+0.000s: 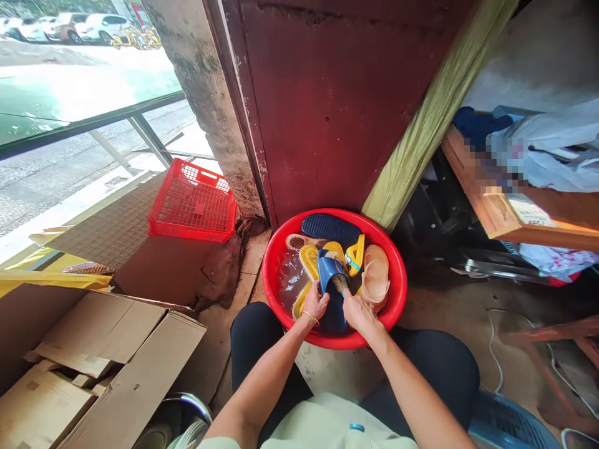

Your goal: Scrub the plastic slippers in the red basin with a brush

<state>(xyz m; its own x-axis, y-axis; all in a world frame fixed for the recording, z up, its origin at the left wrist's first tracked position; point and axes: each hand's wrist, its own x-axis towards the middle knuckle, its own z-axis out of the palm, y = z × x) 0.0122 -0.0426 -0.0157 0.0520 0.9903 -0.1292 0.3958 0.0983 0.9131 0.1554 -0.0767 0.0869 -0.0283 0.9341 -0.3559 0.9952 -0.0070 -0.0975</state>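
At your twelve o'clock sits a round, glossy red plastic basin (399,274); near its centre is a smooth blue slipper (329,269). Your left hand (317,304) grips the slipper's edge; your right hand (360,313) clasps a bristled brush (340,284) at its opening.

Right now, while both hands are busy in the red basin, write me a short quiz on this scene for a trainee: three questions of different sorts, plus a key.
1. What is the left hand holding?
2. True or false: in the picture, the red crate is to the left of the red basin.
3. Fill the gap: the right hand holds a ____.

Key:
1. A blue slipper.
2. True.
3. Brush.
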